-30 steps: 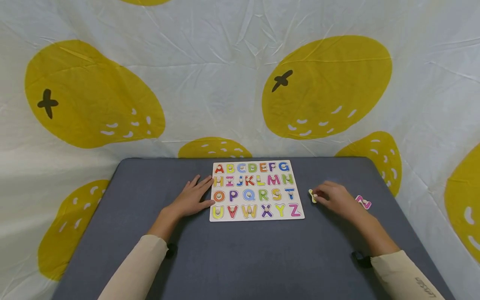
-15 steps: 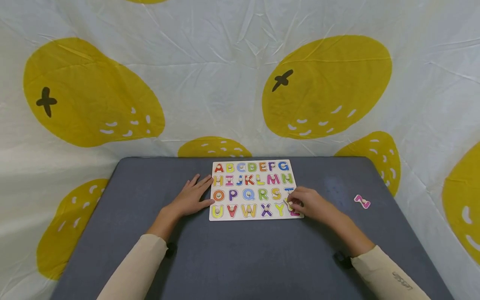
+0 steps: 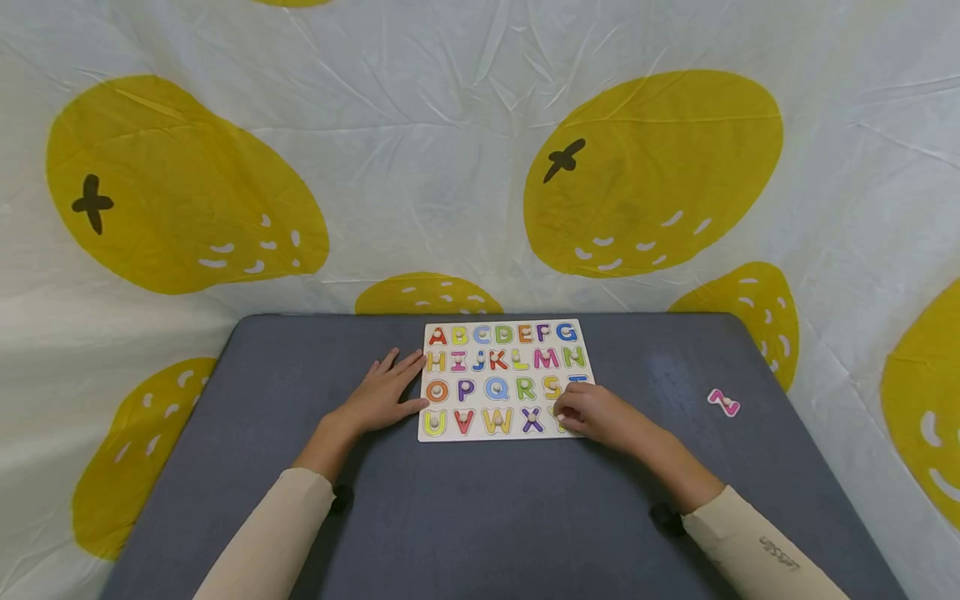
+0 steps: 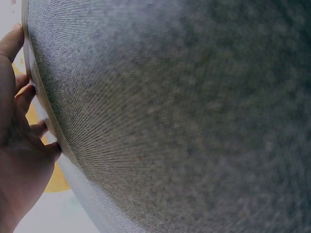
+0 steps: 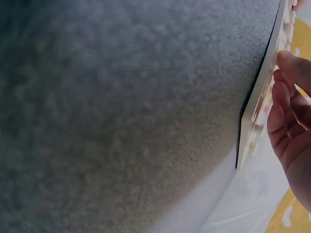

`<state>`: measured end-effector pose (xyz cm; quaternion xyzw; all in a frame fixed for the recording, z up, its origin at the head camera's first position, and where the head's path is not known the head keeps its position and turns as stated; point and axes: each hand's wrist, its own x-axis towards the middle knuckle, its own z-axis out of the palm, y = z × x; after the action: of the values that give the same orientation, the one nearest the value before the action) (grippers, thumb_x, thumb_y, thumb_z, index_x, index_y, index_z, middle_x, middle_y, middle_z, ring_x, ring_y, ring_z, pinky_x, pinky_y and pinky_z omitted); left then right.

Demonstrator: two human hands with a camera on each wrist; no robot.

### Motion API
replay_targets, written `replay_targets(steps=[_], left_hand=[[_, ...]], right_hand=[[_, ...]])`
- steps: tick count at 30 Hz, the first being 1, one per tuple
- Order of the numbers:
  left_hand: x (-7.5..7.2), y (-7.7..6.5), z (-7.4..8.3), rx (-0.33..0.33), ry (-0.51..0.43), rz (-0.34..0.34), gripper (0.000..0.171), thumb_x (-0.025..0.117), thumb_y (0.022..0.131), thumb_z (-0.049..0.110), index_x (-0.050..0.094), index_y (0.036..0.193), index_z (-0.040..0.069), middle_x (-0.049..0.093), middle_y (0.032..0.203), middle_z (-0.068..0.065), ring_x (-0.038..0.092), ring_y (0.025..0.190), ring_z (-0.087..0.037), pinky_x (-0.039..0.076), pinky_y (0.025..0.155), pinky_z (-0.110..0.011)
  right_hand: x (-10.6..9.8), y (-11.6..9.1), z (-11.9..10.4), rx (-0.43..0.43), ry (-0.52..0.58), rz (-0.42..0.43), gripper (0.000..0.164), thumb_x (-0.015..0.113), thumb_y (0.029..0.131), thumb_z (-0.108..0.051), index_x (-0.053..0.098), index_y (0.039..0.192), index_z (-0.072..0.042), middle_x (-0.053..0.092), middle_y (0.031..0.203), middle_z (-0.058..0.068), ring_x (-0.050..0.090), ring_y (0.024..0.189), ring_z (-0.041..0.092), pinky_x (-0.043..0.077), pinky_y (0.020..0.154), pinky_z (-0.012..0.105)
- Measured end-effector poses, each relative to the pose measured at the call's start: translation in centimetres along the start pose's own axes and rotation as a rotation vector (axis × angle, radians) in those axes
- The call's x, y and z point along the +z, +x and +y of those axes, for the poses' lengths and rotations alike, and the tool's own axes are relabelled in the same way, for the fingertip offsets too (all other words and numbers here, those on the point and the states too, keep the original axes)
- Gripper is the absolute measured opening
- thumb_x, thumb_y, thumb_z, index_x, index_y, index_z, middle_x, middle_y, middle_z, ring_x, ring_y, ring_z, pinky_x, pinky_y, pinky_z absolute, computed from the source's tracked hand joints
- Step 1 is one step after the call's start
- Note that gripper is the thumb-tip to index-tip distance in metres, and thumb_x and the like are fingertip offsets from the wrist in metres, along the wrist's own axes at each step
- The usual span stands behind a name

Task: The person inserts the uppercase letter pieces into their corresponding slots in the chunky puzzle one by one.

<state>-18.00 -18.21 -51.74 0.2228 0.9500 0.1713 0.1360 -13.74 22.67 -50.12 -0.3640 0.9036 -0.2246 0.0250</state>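
A pale alphabet puzzle board [image 3: 480, 406], filled with rows of coloured, knobbed letters, lies flat on the table. My left hand [image 3: 378, 396] rests at its left edge, fingers spread and fingertips touching the side; the left wrist view also shows the left hand [image 4: 22, 160] along the edge. My right hand [image 3: 603, 414] pinches the yellow letter Y [image 3: 555, 423] by its knob over the Y place in the bottom row. Its fingers hide most of that piece and the Z place beside it. In the right wrist view, the right hand's thumb [image 5: 294, 68] is close over the board's surface.
A pink letter Z piece [image 3: 723, 403] lies loose on the grey table [image 3: 480, 517], right of the board. Behind the table hangs a white cloth [image 3: 435, 208] with large yellow fruit shapes.
My right hand has carried the yellow letter left from the table onto the board, down to the bottom row. The left hand and the pink Z stay in place.
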Motion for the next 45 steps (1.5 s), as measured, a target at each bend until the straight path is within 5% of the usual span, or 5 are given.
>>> replay_targets(steps=[18, 29, 45], left_hand=[[0.3, 0.0, 0.0, -0.001, -0.001, 0.0, 0.085, 0.064, 0.098, 0.053, 0.026, 0.166, 0.017, 0.025, 0.172, -0.004, 0.01, 0.16, -0.043, 0.011, 0.125, -0.068], [0.3, 0.0, -0.1, 0.001, 0.007, 0.007, 0.086, 0.064, 0.099, 0.053, 0.026, 0.166, 0.017, 0.024, 0.172, -0.005, 0.01, 0.16, -0.043, 0.01, 0.125, -0.068], [0.3, -0.1, -0.1, 0.004, 0.009, 0.003, 0.085, 0.064, 0.099, 0.052, 0.025, 0.166, 0.017, 0.024, 0.172, -0.004, 0.01, 0.16, -0.043, 0.01, 0.125, -0.067]], right_hand=[[-1.7, -2.0, 1.5, 0.105, -0.026, 0.075, 0.016, 0.08, 0.089, -0.008, 0.075, 0.104, -0.006, 0.066, 0.091, 0.001, 0.059, 0.08, 0.013, 0.053, 0.071, 0.03], [-4.1, -7.2, 5.7, 0.207, -0.137, 0.223, 0.024, 0.086, 0.08, -0.003, 0.075, 0.101, -0.007, 0.072, 0.095, 0.002, 0.066, 0.084, 0.019, 0.056, 0.076, 0.044], [-7.0, -14.6, 11.4, 0.423, -0.183, 0.258, 0.022, 0.087, 0.081, -0.007, 0.077, 0.1, -0.007, 0.07, 0.092, 0.009, 0.067, 0.079, 0.029, 0.053, 0.066, 0.037]])
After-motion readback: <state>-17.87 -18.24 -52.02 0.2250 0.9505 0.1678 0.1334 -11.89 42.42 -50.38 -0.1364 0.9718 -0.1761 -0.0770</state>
